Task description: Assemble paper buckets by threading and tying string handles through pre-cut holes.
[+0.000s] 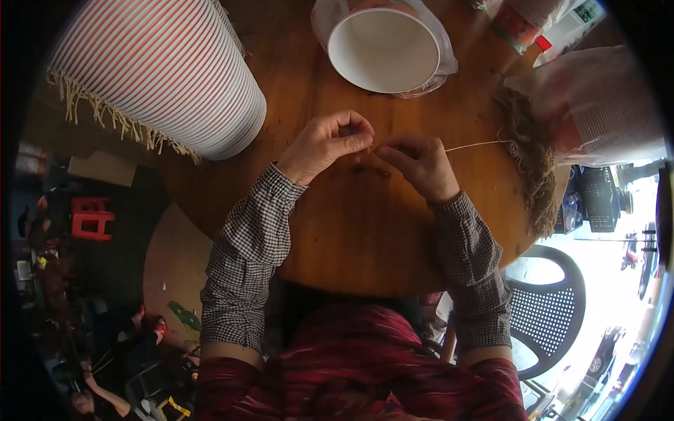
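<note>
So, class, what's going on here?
A person works at a table, hands close together. The right hand holds a thin string running to a tangled bundle on the right. The left hand is pinched; anything inside is too small to tell. A tub stack is at left, an open tub beyond.

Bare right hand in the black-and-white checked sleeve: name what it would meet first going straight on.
Probably the bare left hand, close ahead toward the upper left; depth is unclear.

There are two hands (328,146), one taut strand (479,145), one lone tub (384,50), one bare striped stack (165,74) and one red stool (92,218).
</note>
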The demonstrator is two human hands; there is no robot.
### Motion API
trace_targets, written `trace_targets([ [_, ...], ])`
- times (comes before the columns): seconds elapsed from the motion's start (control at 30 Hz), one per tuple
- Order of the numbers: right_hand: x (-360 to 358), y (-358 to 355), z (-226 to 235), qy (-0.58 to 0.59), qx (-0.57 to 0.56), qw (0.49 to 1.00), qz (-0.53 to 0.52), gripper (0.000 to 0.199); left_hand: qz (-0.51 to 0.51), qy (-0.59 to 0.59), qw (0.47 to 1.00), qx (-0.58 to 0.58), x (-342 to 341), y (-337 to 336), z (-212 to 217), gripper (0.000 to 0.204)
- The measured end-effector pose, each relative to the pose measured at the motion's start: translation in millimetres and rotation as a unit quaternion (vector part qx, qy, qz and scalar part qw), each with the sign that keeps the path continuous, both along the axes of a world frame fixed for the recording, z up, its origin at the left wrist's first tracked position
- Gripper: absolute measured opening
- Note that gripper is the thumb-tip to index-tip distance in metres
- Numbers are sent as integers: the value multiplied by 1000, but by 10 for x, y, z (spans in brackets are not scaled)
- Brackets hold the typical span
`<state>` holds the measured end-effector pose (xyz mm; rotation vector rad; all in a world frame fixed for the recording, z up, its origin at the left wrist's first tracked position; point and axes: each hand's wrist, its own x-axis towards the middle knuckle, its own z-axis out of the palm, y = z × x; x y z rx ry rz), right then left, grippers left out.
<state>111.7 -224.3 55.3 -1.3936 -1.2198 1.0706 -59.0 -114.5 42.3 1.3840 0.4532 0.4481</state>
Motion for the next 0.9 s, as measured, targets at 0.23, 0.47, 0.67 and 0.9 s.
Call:
trace_targets([
  [0.23, 32, 3, -88, 15, 70, 997, -34, 11, 72, 40, 997, -6, -46, 46, -35, 43],
  [0.47, 62, 20, -137, -13, 78, 996, -38, 12, 32, 34, 997, 61, 52, -130, 41, 46],
  [0.67, 38, -1, 62, -26, -27, 999, 9, 17, 62, 24, 972, 223, 38, -99, 0, 35],
  [0.9, 34, 14, -28, 63, -45, 995, 56, 21, 44, 83, 953, 288, 71, -141, 61, 38],
])
